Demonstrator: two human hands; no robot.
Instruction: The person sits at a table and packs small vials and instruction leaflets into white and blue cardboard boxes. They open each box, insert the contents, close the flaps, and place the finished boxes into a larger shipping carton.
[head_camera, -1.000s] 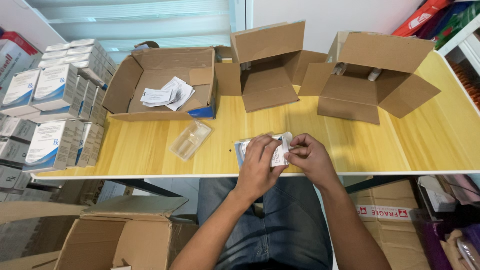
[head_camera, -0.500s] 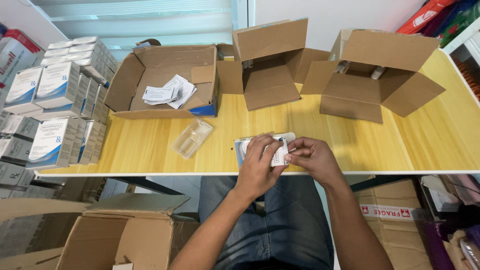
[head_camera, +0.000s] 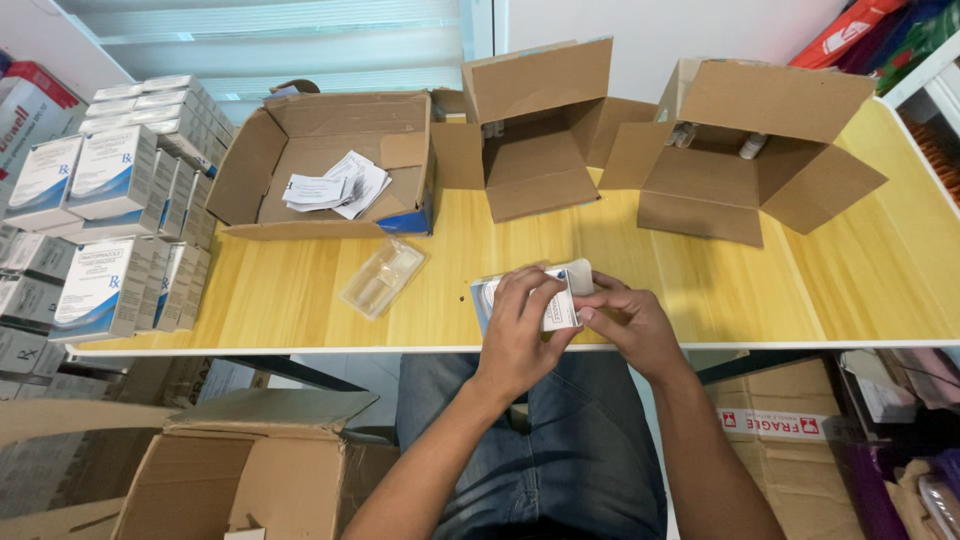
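Since a second ago both hands have barely shifted. Head view: left hand (head_camera: 517, 330) and right hand (head_camera: 627, 322) pinch a small white carton (head_camera: 556, 300) at the wooden table's (head_camera: 700, 290) near edge; fingers hide most of it. Clear plastic tray (head_camera: 383, 277) lies nearby, glossy, ribbed.

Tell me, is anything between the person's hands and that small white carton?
Nothing visible: the left hand and right hand both already grip the small white carton directly at the near edge of the table.
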